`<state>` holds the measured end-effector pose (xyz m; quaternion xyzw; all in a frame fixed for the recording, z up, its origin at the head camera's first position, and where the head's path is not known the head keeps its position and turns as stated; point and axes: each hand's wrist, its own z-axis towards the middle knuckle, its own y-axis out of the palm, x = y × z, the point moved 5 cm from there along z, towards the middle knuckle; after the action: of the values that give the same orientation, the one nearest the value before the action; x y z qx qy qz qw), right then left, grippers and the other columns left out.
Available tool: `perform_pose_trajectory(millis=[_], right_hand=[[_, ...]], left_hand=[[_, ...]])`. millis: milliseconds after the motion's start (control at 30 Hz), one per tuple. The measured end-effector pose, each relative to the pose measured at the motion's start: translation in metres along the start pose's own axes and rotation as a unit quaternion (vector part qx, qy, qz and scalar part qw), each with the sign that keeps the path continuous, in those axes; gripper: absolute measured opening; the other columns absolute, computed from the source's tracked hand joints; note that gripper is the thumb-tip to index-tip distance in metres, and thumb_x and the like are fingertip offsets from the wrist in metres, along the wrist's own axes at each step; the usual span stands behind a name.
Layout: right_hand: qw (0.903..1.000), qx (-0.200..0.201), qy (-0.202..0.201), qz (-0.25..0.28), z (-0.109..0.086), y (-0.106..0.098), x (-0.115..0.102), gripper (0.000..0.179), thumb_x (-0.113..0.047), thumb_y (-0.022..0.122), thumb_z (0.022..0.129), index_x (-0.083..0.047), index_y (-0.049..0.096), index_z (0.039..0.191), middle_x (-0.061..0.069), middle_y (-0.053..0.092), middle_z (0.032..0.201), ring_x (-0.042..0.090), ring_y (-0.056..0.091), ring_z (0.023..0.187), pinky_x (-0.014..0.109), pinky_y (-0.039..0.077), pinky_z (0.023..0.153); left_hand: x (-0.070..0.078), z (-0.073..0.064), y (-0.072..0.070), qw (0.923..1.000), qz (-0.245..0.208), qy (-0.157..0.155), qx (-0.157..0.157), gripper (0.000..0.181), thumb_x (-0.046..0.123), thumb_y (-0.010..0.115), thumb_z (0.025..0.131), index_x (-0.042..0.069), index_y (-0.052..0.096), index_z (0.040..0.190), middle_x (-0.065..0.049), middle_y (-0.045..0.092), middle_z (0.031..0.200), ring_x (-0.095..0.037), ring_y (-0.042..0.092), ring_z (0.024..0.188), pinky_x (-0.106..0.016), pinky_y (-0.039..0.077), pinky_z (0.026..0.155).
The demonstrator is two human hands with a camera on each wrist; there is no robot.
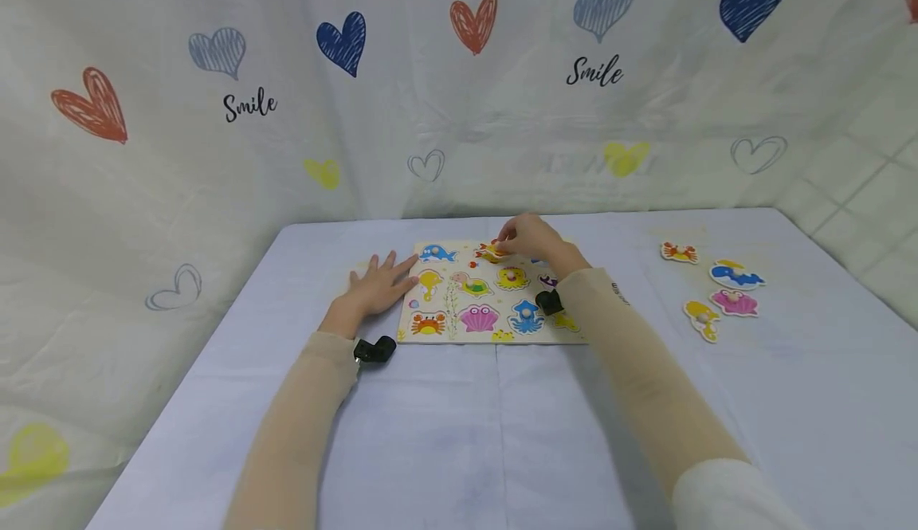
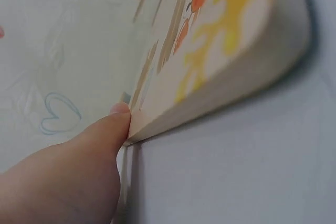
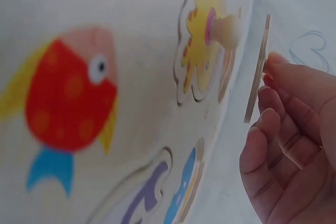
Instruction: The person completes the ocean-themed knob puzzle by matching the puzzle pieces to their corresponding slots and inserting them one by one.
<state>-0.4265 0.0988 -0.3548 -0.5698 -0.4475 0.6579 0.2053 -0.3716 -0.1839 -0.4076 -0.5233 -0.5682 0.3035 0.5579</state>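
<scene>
A wooden peg puzzle board printed with sea animals lies on the table. My left hand is spread flat at its left side, with fingertips touching the edge. In the left wrist view, the thumb rests against the board's edge. Over the board's top row, my right hand pinches a flat puzzle piece with red and yellow on it. Seen edge-on in the right wrist view, that thin wooden piece is apart from the board, held between thumb and fingers. Its printed face is hidden there.
Right of the board lie a crab piece, a blue whale piece, a pink shell piece and a yellow piece. Pegged pieces such as the octopus sit in the board. A heart-patterned cloth hangs behind the table.
</scene>
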Motion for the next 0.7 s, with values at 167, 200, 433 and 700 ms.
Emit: perform_pose_trajectory(millis=[167, 200, 433, 700], right_hand=[[0.9995, -0.004, 0.009, -0.029, 0.003, 0.005, -0.003, 0.024, -0.023, 0.069, 0.101, -0.001, 0.074, 0.110, 0.014, 0.071, 0.106, 0.028, 0.060, 0.094, 0.042, 0.051, 0.086], [0.9992, -0.004, 0.013, -0.037, 0.003, 0.006, -0.004, 0.024, -0.024, 0.069, 0.101, -0.002, 0.074, 0.110, 0.013, 0.071, 0.106, 0.028, 0.060, 0.094, 0.042, 0.050, 0.085], [0.9980, -0.010, 0.033, -0.053, 0.005, 0.008, -0.007, 0.024, -0.025, 0.068, 0.102, -0.003, 0.073, 0.110, 0.013, 0.071, 0.108, 0.029, 0.060, 0.096, 0.043, 0.049, 0.089], [0.9974, -0.013, 0.048, -0.051, 0.010, 0.013, -0.003, 0.024, -0.026, 0.068, 0.101, -0.004, 0.074, 0.110, 0.012, 0.071, 0.109, 0.029, 0.060, 0.099, 0.044, 0.049, 0.093]], left_hand=[[-0.002, 0.000, 0.003, 1.0000, 0.002, -0.002, 0.005, 0.066, 0.058, 0.032, 0.108, 0.030, 0.018, 0.166, -0.016, 0.002, 0.171, -0.047, -0.008, 0.153, -0.077, -0.002, 0.112], [-0.002, 0.000, 0.003, 1.0000, 0.003, -0.003, 0.006, 0.066, 0.059, 0.032, 0.108, 0.030, 0.018, 0.166, -0.016, 0.002, 0.171, -0.047, -0.009, 0.153, -0.077, -0.002, 0.112], [-0.002, 0.002, 0.002, 1.0000, 0.002, -0.005, 0.007, 0.065, 0.058, 0.032, 0.108, 0.030, 0.019, 0.166, -0.016, 0.002, 0.171, -0.046, -0.009, 0.153, -0.077, -0.003, 0.113], [-0.001, 0.001, 0.003, 1.0000, 0.003, -0.004, 0.006, 0.066, 0.058, 0.032, 0.108, 0.030, 0.020, 0.166, -0.016, 0.002, 0.171, -0.047, -0.009, 0.153, -0.077, -0.003, 0.112]])
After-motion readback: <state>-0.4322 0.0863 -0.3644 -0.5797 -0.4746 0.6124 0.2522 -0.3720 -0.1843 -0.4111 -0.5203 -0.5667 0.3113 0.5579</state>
